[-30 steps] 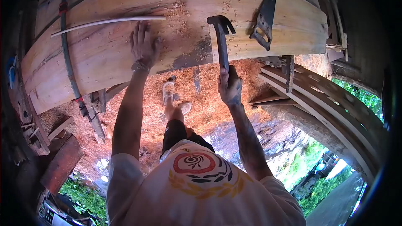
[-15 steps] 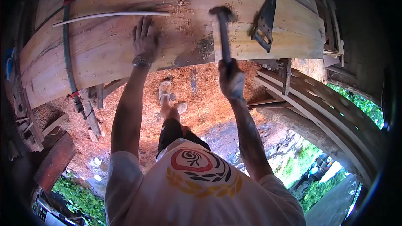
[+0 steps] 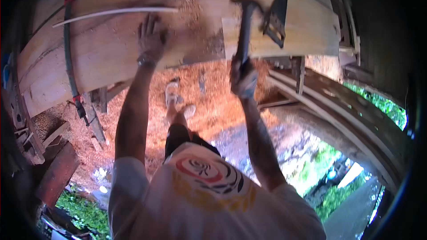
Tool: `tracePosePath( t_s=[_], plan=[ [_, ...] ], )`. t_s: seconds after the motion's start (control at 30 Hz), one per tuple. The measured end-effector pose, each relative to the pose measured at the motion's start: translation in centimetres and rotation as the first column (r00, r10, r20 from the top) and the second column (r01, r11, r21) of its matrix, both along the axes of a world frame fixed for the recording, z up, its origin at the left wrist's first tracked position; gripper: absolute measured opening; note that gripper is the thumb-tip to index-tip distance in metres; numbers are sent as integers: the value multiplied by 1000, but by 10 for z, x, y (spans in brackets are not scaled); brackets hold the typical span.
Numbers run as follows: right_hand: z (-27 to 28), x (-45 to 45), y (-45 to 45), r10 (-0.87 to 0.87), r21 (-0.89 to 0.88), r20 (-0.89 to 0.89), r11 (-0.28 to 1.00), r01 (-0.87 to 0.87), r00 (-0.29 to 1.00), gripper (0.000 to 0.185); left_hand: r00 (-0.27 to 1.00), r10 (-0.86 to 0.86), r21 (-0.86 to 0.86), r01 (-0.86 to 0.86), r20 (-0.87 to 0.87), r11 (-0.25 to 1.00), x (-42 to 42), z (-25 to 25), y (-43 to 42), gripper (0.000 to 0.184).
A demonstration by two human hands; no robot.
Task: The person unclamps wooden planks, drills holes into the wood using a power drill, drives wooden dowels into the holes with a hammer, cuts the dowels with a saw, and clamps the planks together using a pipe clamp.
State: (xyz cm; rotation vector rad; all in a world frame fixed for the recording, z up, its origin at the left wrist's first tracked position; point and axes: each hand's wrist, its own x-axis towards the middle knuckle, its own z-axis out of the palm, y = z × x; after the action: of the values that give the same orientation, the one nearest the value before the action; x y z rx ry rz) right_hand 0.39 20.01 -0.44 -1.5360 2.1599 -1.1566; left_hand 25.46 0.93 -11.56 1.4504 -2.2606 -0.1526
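My right hand is wrapped round the handle of a hammer, whose dark claw head points away from me above the wooden workbench. Just right of the hammer head lies a handsaw, its blade towards the far side. My left hand rests on the boards with its fingers spread and holds nothing. Close beyond those fingertips is a thin pale wooden strip. Wood shavings are scattered between my two hands.
A strap clamp crosses the bench on the left. Long planks are stacked at the lower right. Shavings cover the ground under the bench, around my feet. A reddish board leans at the lower left.
The hammer has swung slightly to the right and its head now overlaps the view close to the handsaw. My left hand stays on the bench. The whole view has shifted a little.
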Motion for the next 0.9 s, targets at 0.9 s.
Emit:
tracePosePath(
  t_s=[0.9],
  plan=[
    [-23, -72, 143, -478, 520, 288, 806, 284, 830, 13, 611, 715, 936, 296, -338, 189, -145, -205, 134, 22]
  ],
)
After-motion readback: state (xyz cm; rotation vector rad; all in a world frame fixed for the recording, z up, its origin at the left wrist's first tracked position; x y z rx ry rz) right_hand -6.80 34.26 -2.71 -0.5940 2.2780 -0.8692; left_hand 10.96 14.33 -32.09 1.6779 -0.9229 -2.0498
